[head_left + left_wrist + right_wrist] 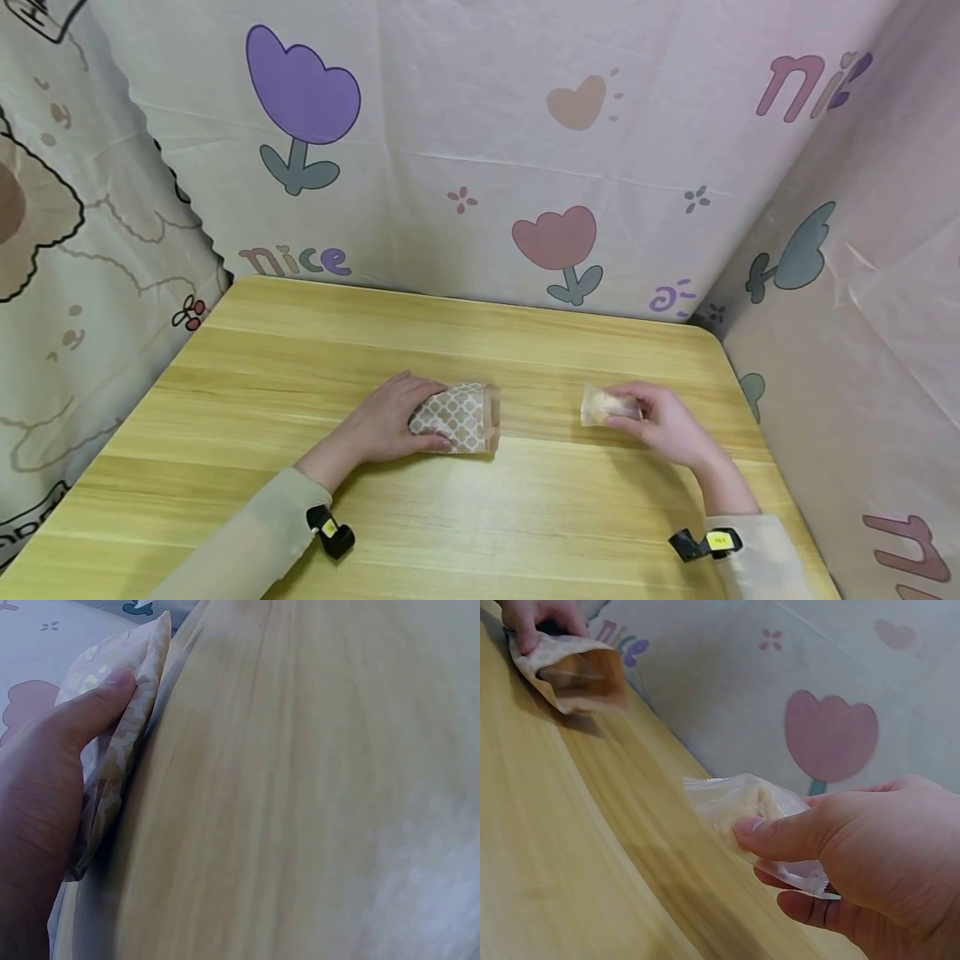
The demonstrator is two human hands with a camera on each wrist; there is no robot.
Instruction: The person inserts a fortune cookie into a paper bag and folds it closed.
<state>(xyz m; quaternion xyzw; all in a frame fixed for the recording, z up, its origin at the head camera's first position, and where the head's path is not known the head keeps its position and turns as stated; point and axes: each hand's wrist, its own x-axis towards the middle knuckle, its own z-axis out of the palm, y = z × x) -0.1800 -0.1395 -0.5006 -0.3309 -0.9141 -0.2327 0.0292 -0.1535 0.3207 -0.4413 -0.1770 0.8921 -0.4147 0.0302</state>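
Observation:
A small brown paper bag with a white lattice print lies on the wooden table, its mouth towards the right. My left hand grips it from the left, thumb along the near edge and fingers over the far side. In the right wrist view the bag's mouth gapes, with something pale inside that I cannot make out. To the right, my right hand pinches a pale snack in a clear wrapper between thumb and fingers. The wrapper's crimped end points left, towards the bag, with a gap between them.
The wooden table has rounded far corners. Printed cloth hangs behind it and along both sides. A black wrist camera sits on the left sleeve, another black camera on the right.

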